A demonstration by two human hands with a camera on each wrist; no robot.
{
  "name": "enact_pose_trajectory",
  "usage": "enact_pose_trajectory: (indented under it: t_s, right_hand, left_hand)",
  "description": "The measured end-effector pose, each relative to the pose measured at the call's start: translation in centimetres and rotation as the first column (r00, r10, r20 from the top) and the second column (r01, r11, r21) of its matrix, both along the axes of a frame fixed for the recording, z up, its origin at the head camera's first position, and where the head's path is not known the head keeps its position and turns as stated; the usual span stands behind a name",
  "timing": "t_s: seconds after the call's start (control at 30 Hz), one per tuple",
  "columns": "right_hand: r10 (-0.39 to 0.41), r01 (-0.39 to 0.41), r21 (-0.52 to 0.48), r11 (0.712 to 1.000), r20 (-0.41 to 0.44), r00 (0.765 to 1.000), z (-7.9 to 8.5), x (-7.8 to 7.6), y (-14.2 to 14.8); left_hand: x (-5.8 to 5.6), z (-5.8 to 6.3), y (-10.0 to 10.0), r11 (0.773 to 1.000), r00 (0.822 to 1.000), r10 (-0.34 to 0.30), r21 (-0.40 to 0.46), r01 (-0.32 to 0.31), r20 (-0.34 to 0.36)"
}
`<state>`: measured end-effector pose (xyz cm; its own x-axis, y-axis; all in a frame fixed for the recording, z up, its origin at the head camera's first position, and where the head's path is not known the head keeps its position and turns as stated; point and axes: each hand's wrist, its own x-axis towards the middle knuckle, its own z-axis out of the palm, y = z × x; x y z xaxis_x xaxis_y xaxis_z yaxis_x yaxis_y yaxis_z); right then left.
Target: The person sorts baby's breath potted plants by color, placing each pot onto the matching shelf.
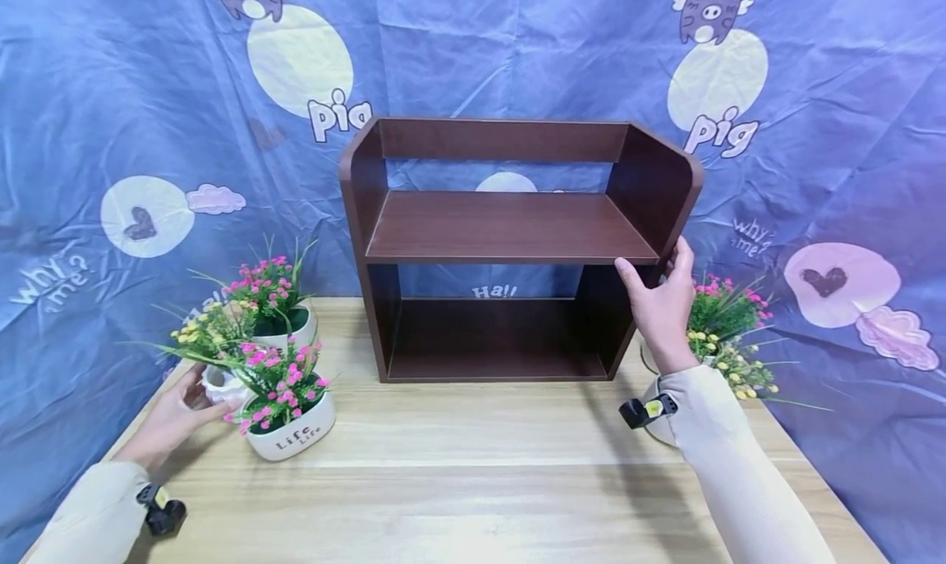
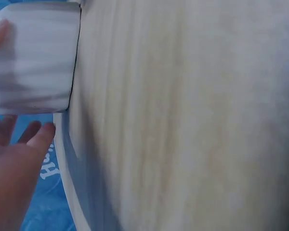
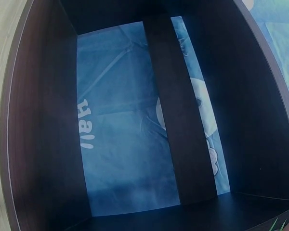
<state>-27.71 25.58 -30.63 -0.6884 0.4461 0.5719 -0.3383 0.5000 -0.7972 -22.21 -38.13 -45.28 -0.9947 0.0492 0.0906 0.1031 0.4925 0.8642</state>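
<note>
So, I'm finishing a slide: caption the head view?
Right hand gripping a brown shelf, left hand at a white flowerpot.

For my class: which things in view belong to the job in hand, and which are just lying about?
Job, judging by the hands:
brown shelf, gripped by the right hand
white pot, between the left hand's thumb and fingers
possibly the pink-flowered pot beside it

Seemingly just about:
potted plants at right
patterned backdrop
</note>
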Motion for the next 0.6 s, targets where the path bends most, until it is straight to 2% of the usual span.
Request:
enact_pose_trajectory:
  t_s: [0.17, 0.27, 0.6]
  right_hand:
    - [0.006, -0.006, -0.005, 1.0, -0.001, 1.0, -0.1, 0.0, -0.1]
    - [0.004, -0.004, -0.005, 1.0, -0.005, 1.0, -0.1, -0.1, -0.1]
    - [0.021, -0.021, -0.007, 1.0, -0.017, 1.0, -0.2, -0.2, -0.2]
  left_hand:
    - [-0.1, -0.2, 0.1, 0.999, 0.999, -0.025, 0.019, 0.026, -0.046]
    - [-0.1, -0.2, 0.1, 0.999, 0.998, 0.01, 0.035, -0.008, -0.056]
    - [1.1, 0.1, -0.2, 0.989, 0.99, 0.13, -0.061, -0.133, -0.055]
